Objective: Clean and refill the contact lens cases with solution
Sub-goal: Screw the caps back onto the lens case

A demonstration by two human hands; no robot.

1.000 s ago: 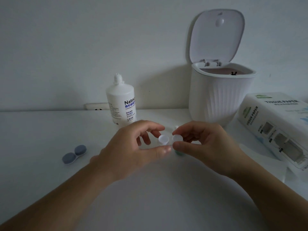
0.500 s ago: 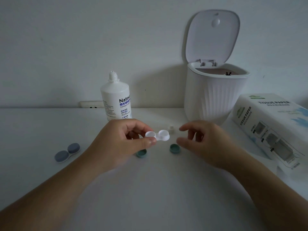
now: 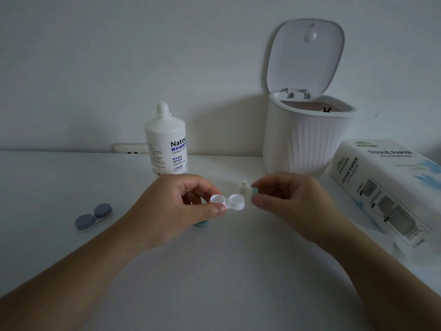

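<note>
The left hand (image 3: 174, 206) pinches the white lens case (image 3: 228, 202) by its left cup, thumb in front. The right hand (image 3: 291, 201) pinches a green cap (image 3: 254, 190) at its fingertips, just right of the case's open right cup. Another green cap (image 3: 201, 224) lies under the left thumb.

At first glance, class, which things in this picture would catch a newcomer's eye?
At the centre, the left hand holds an open white lens case above the table while the right hand pinches a green cap beside it. Behind stand a solution bottle and a white bin with its lid up.
</note>
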